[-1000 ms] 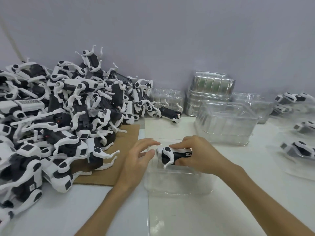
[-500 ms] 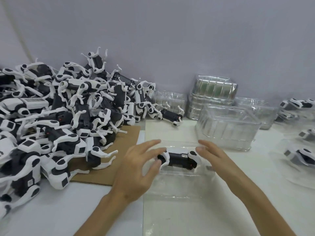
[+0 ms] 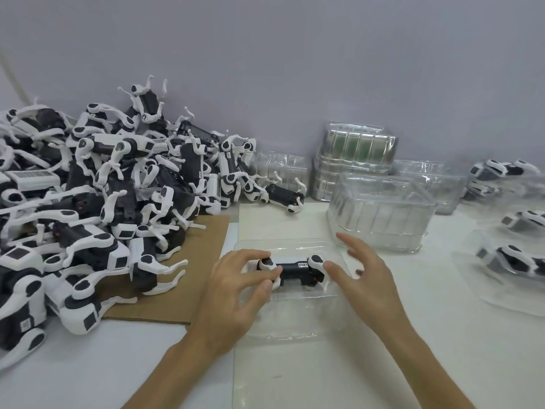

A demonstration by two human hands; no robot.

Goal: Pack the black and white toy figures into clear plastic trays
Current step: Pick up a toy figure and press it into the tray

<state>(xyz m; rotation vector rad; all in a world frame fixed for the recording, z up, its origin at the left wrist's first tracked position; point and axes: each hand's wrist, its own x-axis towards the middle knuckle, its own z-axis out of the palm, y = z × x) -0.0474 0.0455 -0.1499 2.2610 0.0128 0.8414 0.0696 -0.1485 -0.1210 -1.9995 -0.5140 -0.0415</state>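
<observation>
A black and white toy figure lies lengthwise in a clear plastic tray in front of me. My left hand touches the figure's left end with spread, fairly straight fingers. At the figure's right end my right hand has its thumb against the white leg, its fingers spread and blurred. Neither hand grips the figure. A large heap of black and white figures covers the left side.
Brown cardboard lies under the heap's edge. Stacked clear trays and more stacks stand behind the tray by the wall. Packed figures in trays sit at the right. One loose figure lies behind.
The right hand let go of the figure, which now lies flat in the tray. Both hands have come in to touch its two ends.
</observation>
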